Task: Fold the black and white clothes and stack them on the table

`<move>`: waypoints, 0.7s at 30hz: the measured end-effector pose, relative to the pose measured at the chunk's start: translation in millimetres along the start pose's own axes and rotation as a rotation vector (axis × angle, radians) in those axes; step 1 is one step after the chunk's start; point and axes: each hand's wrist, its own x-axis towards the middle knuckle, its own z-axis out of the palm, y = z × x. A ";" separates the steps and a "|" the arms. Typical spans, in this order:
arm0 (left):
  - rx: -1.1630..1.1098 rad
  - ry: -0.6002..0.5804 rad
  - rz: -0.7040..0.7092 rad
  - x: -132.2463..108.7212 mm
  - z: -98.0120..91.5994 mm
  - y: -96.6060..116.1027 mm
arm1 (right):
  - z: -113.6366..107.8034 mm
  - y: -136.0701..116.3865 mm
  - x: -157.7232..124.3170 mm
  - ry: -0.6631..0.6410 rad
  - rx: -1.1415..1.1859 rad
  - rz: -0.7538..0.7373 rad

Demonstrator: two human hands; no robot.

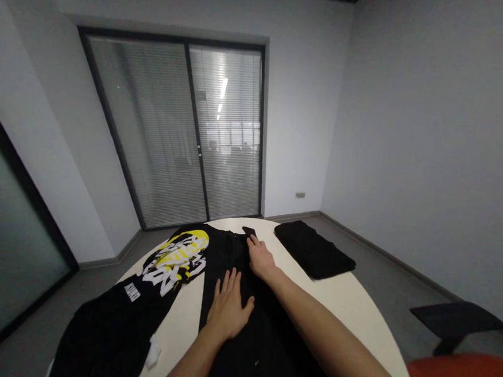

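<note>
A black garment [245,349] lies lengthwise down the middle of a white rounded table [349,302]. My left hand [228,308] rests flat on it, fingers stretched out and slightly spread. My right hand [260,258] reaches further along the same garment, palm down near its far end, fingers pointing towards a small black flap [249,231] at the top edge. Neither hand grips anything.
A black T-shirt with a yellow and white print [126,312] is spread on the table's left side. A folded black cloth [314,248] lies at the far right. A dark chair [456,319] and an orange seat edge [462,368] stand at lower right. Glass doors with blinds [187,130] are ahead.
</note>
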 end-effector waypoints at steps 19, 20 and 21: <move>-0.050 0.034 -0.015 2.0 1.6 -2.0 | 15.9 12.2 16.0 -0.056 0.151 0.191; -0.050 0.034 -0.016 2.5 1.7 -2.3 | 18.2 12.4 18.5 -0.064 0.181 0.168; -0.049 0.031 -0.017 3.1 1.8 -2.6 | 20.2 12.6 20.3 -0.080 0.210 0.139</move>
